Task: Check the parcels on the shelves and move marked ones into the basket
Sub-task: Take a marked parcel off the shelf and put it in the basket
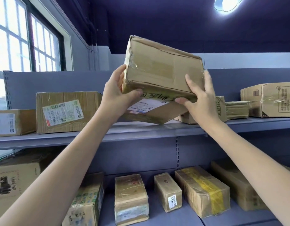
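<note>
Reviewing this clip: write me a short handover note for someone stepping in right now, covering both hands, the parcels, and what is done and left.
Left hand grips the left end of the held parcel; right hand grips its right end, thumb underneath. The parcel is raised and tilted above the upper shelf, with handwriting along its lower edge and a white label on the underside.
Other parcels stand on the upper shelf, among them a labelled box at left; more lie on the lower shelf, including a yellow-taped box.
No basket is in view, so nothing tells how many have been moved.
Left: finish checking this parcel, basket it if marked, then check the rest.
</note>
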`<state>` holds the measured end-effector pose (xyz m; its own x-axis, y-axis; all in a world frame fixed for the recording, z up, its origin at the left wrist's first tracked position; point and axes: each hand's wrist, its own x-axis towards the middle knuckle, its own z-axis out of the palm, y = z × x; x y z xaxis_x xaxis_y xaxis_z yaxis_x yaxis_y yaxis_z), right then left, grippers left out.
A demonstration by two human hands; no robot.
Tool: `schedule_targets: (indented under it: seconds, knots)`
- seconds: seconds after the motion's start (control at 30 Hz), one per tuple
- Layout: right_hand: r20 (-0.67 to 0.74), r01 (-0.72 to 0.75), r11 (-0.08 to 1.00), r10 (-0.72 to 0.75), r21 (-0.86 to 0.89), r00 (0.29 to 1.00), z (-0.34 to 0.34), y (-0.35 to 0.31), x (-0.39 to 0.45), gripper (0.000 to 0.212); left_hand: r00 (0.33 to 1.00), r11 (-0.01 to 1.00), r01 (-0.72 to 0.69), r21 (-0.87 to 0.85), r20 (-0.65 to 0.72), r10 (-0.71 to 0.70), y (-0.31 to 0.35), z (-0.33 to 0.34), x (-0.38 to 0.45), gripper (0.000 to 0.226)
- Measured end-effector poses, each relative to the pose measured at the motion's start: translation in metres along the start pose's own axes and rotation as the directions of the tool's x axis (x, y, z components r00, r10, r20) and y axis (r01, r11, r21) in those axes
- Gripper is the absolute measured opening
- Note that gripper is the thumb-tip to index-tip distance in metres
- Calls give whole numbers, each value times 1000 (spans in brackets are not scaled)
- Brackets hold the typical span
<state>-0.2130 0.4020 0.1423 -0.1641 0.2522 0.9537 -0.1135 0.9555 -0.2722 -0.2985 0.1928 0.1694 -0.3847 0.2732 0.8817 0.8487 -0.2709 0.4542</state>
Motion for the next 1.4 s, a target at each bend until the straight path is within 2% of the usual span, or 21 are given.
schedule_targets:
  seconds: [0.07, 0.2, 0.27, 0.33, 0.43, 0.53, 0.6, 0.67, 0.77, 0.87, 1.0, 1.13, 1.27, 1.33, 1.4]
  knots:
    - [-55, 5, 1000, -6, -16, 998, -4, 1, 0, 64, 1000, 999, -28, 23, 2, 28, 8, 3, 3, 68]
    - [-124, -95, 995, 93, -11, 988, -9, 5, -9, 61, 998, 974, -56, 218, -4, 58, 12, 12, 7, 74]
    - [-164, -137, 988, 147, 69, 976, -12, 7, -13, 61, 997, 936, 40, 350, -79, -13, 3, 13, 7, 83]
    - [-167, -212, 954, 248, 211, 954, -18, 10, -15, 61, 980, 901, 171, 399, -164, -113, -9, 10, 5, 94]
    - [-113, -379, 846, 448, 375, 887, -27, 16, -15, 61, 935, 906, 330, 267, -228, -273, -24, 6, -1, 109]
    - [-26, -489, 681, 597, 545, 802, -30, 17, -17, 51, 886, 898, 435, 72, -214, -412, -34, 6, -7, 111]
    - [82, -542, 566, 641, 621, 763, -28, 18, -18, 44, 895, 910, 413, -15, -176, -409, -37, 8, -11, 102]
    - [196, -608, 490, 655, 625, 730, -23, 20, -19, 33, 919, 939, 337, -66, -194, -343, -38, 9, -15, 75]
    - [313, -683, 411, 666, 604, 677, -20, 23, -20, 31, 911, 950, 298, -97, -267, -314, -41, 4, -18, 39]
    - [397, -744, 365, 670, 560, 627, -16, 24, -22, 23, 894, 952, 278, -124, -328, -304, -46, -3, -19, 28]
    - [449, -759, 415, 626, 502, 638, -9, 25, -30, 19, 880, 950, 271, -153, -361, -309, -51, -11, -19, 22]
    - [486, -744, 553, 566, 375, 665, -8, 22, -32, 42, 858, 941, 283, -185, -389, -335, -55, -23, -20, 18]
    - [438, -599, 726, 443, 337, 783, -13, 12, -23, 53, 787, 939, 311, -148, -513, -342, -61, -32, -19, 20]
    - [364, -507, 800, 390, 321, 846, -18, 4, -12, 74, 747, 930, 326, -171, -556, -365, -66, -33, -20, 23]
    - [232, -373, 887, 315, 273, 920, -26, -6, 2, 91, 717, 925, 329, -190, -587, -376, -69, -33, -21, 26]
